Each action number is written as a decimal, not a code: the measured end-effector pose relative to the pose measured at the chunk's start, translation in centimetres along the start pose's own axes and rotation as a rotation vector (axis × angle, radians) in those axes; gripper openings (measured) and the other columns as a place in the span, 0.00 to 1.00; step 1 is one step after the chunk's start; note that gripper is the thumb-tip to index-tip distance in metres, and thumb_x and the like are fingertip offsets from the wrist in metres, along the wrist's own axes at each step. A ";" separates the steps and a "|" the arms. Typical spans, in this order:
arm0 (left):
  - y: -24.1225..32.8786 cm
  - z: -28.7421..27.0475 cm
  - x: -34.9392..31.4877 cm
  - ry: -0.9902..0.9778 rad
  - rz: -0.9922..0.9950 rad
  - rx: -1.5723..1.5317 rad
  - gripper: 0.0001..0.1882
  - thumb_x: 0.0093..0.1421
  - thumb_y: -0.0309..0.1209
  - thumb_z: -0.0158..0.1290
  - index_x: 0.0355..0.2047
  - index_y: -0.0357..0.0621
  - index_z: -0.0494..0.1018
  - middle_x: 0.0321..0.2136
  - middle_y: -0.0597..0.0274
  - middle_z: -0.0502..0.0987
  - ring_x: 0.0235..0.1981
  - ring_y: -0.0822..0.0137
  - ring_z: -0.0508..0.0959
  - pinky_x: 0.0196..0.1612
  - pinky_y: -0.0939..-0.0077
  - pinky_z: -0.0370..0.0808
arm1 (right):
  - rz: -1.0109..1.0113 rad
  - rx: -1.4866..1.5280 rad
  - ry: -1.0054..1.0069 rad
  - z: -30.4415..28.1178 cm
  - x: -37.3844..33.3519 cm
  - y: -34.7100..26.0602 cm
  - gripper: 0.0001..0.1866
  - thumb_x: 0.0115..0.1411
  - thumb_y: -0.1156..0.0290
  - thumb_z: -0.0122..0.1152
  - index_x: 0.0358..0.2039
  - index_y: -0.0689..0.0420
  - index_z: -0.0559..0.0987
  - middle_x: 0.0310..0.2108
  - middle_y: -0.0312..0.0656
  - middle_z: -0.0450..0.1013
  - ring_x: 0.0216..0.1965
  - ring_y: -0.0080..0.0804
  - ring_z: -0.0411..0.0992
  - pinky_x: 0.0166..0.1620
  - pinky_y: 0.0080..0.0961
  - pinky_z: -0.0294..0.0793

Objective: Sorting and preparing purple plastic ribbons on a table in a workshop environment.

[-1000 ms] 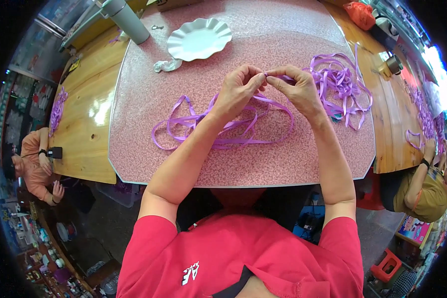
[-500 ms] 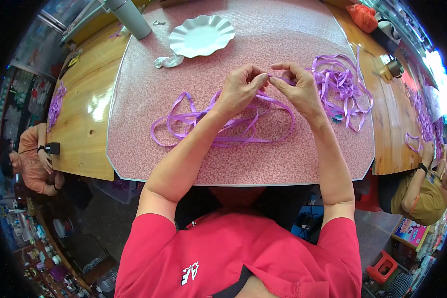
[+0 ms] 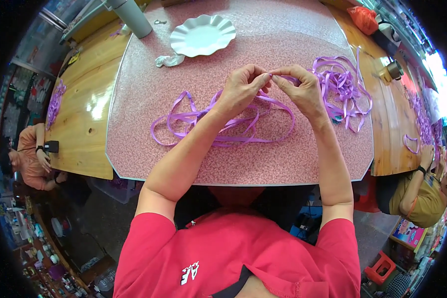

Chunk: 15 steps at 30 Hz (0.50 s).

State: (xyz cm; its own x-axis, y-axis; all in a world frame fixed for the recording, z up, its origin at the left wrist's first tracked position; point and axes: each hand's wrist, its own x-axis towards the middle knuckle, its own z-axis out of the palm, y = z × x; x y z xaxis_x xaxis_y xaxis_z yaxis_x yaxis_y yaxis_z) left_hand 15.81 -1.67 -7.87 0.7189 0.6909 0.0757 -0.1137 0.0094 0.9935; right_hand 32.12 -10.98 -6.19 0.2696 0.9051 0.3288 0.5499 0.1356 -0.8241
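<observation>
Head view shows both hands raised just above the pink worktop (image 3: 149,129), fingertips meeting over a purple ribbon (image 3: 223,124). The left hand (image 3: 241,89) has its grip pressed together, pinching a short stretch of ribbon; the right hand (image 3: 300,89) pinches the same strand just beside it. The rest of the ribbon trails in loose loops below the wrists, with a tangled ribbon heap (image 3: 340,84) to the right. To my eye, a neat fold needs the strand flat and taut between the pinches, and the loops kept slack.

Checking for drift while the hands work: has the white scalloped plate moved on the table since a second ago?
No. The white scalloped plate sits in the same spot beside the grey cylinder.
</observation>
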 end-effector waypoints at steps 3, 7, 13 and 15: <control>-0.3 -0.2 0.0 -0.006 0.007 -0.009 0.09 0.66 0.31 0.53 0.38 0.36 0.74 0.29 0.64 0.78 0.30 0.77 0.76 0.33 0.82 0.75 | -0.025 -0.027 0.012 0.1 -0.1 -0.7 0.08 0.58 0.73 0.66 0.38 0.58 0.83 0.33 0.36 0.78 0.37 0.20 0.73 0.39 0.19 0.72; -0.1 -0.2 0.0 -0.004 -0.010 -0.011 0.09 0.66 0.31 0.53 0.37 0.36 0.74 0.29 0.64 0.78 0.30 0.77 0.76 0.33 0.82 0.75 | -0.073 -0.075 0.041 0.1 0.0 -0.4 0.08 0.57 0.71 0.67 0.37 0.55 0.85 0.31 0.39 0.79 0.34 0.24 0.75 0.36 0.21 0.74; -0.3 -0.3 0.1 -0.014 -0.018 0.076 0.09 0.67 0.33 0.52 0.38 0.39 0.74 0.29 0.65 0.78 0.30 0.78 0.76 0.32 0.84 0.73 | 0.168 0.213 -0.056 0.4 0.0 0.0 0.09 0.60 0.73 0.64 0.40 0.60 0.82 0.29 0.33 0.76 0.32 0.17 0.72 0.35 0.15 0.70; -0.5 -0.2 0.2 -0.001 0.010 0.125 0.09 0.67 0.33 0.52 0.38 0.39 0.74 0.29 0.66 0.78 0.30 0.78 0.76 0.32 0.85 0.73 | 0.153 0.199 -0.050 0.6 0.0 0.1 0.08 0.60 0.73 0.64 0.40 0.60 0.82 0.29 0.33 0.76 0.32 0.16 0.72 0.34 0.14 0.69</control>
State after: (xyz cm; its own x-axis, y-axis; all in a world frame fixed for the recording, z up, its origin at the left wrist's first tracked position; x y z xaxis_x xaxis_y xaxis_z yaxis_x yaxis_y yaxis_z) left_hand 15.89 -1.34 -8.41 0.7190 0.6897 0.0856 -0.0345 -0.0876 0.9956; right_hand 31.71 -10.68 -6.58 0.2953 0.9394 0.1741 0.3382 0.0676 -0.9386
